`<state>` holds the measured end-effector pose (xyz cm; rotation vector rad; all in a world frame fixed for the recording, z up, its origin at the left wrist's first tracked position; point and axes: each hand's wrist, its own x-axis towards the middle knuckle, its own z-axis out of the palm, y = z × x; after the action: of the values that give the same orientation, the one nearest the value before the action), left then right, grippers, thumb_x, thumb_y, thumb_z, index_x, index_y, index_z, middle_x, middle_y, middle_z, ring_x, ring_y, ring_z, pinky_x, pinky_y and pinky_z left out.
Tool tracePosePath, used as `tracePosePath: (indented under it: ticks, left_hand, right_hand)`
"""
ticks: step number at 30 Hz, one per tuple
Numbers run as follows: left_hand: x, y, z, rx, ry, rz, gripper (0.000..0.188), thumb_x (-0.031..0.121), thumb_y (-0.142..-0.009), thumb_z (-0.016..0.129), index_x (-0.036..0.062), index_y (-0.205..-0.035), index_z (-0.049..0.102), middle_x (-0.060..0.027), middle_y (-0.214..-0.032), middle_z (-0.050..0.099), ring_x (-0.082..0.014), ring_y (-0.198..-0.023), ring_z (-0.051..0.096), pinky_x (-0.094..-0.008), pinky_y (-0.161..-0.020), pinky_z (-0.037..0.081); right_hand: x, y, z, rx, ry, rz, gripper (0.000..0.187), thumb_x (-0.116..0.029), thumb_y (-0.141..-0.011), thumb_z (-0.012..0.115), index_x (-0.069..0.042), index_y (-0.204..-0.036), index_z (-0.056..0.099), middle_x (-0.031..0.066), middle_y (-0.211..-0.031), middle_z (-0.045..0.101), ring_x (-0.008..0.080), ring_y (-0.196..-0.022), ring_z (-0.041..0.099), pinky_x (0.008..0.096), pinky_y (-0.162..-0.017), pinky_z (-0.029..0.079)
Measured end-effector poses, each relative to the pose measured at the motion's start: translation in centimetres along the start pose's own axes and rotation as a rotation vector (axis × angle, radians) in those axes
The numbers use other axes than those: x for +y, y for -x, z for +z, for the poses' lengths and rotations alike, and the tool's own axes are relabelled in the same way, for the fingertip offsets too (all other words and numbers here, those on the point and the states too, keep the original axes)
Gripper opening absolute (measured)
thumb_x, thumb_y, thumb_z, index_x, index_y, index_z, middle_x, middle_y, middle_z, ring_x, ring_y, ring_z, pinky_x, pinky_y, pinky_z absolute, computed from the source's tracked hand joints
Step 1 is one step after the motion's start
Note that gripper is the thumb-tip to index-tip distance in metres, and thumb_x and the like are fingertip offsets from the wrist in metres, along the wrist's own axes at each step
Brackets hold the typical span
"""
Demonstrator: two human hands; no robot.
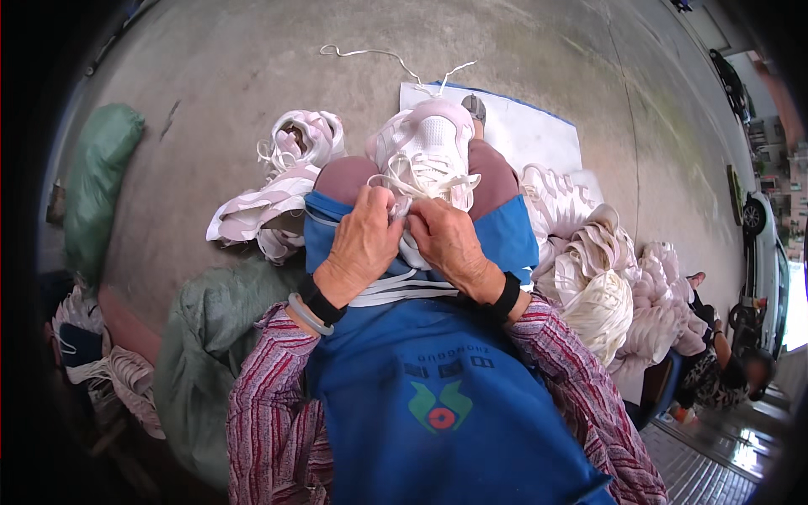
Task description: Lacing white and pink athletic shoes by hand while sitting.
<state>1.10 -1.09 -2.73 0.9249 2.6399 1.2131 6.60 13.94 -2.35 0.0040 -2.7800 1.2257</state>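
A white and pale pink sneaker [433,139] lies across my knees, its toe pointing away from me. White shoelaces [425,172] are bunched over its upper. My left hand [364,241] is closed in a pinch at the near end of the sneaker, by the lace. Close beside it, my right hand [450,244] also pinches there, thumb and finger together. The fingertips partly hide the bit of lace and upper between them. Several loose white laces [396,290] lie across my lap on the blue apron [379,370].
More sneakers [269,206] lie by my left knee. On the right are piled sneakers [560,202] and a thick bundle of laces [598,311]. Green sacks [215,337] stand at the left. A white sheet [530,130] lies on the concrete ahead. Another person [724,370] sits at the far right.
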Motion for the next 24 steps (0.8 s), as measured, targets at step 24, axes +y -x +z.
tracePosePath:
  ticks: [24]
  left_hand:
    - [-1.5,-1.5,-0.5,0.010,0.074,0.031,0.006,0.002,-0.085,0.056,-0.0011,-0.088,0.052,-0.0158,-0.081,0.057,-0.0338,-0.072,0.058,-0.0389,-0.063,0.045]
  right_hand:
    - [0.5,-1.0,0.1,0.039,-0.222,0.175,0.020,-0.011,-0.083,0.059,0.001,-0.096,0.067,0.0142,-0.073,0.063,0.0168,-0.065,0.059,0.0295,-0.063,0.047]
